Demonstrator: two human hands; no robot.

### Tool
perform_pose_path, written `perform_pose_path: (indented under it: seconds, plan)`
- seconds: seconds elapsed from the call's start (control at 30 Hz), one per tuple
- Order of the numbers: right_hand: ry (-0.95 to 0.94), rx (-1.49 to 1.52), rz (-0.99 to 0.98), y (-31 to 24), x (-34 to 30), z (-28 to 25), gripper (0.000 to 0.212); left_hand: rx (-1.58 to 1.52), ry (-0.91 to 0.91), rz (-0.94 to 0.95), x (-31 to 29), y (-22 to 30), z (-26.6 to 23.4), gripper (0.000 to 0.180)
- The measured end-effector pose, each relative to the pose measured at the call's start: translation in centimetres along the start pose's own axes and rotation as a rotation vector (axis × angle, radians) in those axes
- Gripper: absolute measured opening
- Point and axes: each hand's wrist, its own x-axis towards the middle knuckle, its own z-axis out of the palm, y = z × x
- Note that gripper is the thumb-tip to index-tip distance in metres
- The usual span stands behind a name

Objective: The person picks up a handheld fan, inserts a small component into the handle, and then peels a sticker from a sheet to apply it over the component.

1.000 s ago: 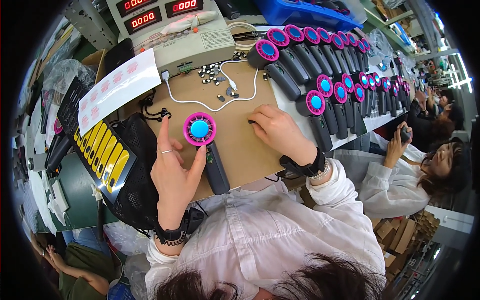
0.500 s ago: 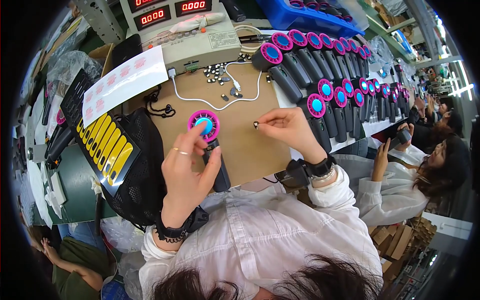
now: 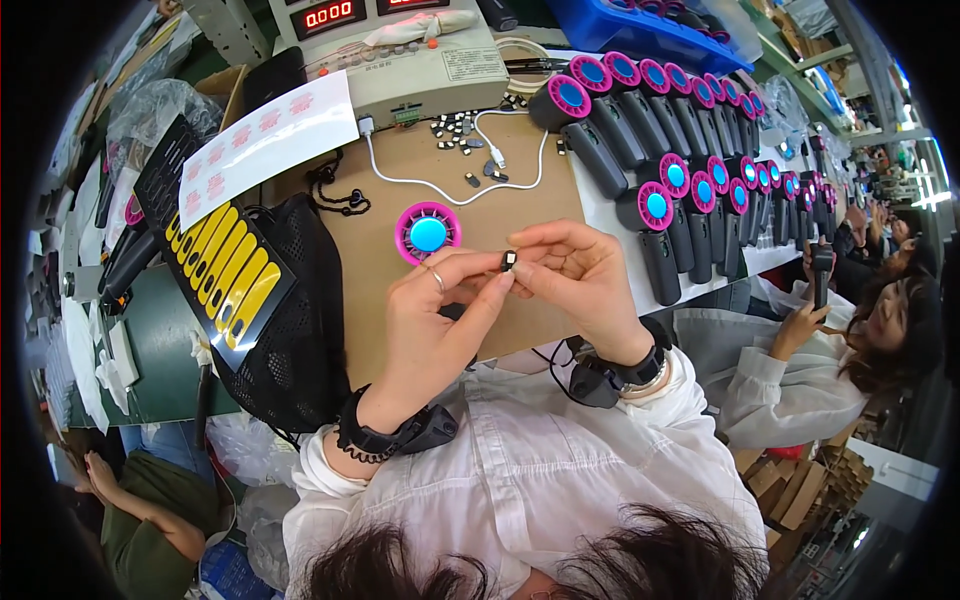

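Note:
A tiny black part with a white face (image 3: 510,261) is pinched between my two hands, over the front of the brown board. My left hand (image 3: 438,318) meets it with thumb and index fingertips, fingers closed. From the other side my right hand (image 3: 585,278) grips it between thumb and forefinger. Just behind my left hand lies a small handheld fan (image 3: 428,234) with a magenta ring and blue centre; its handle is hidden under that hand. Several similar small black-and-white pieces (image 3: 456,128) are scattered by a white charging cable (image 3: 430,190).
Rows of dark-handled fans (image 3: 655,206) line the right side. A test unit with red digits (image 3: 430,75) stands at the back. To the left are a white sticker sheet (image 3: 270,140), a yellow-and-black label sheet (image 3: 228,275) and a black mesh bag (image 3: 300,300). A co-worker sits at right.
My left hand has left the fan's blue centre and moved right to the small part. My right hand has brought that part slightly down to meet it. The view has shifted a little.

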Motion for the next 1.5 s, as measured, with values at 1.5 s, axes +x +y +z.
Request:
perform_pose_path:
  seconds: [1.5]
  plan:
    - [-0.038,0.166,0.093,-0.7,0.4,2.1,0.008,-0.788,-0.221,-0.487,0.6,-1.4,-2.5,0.014]
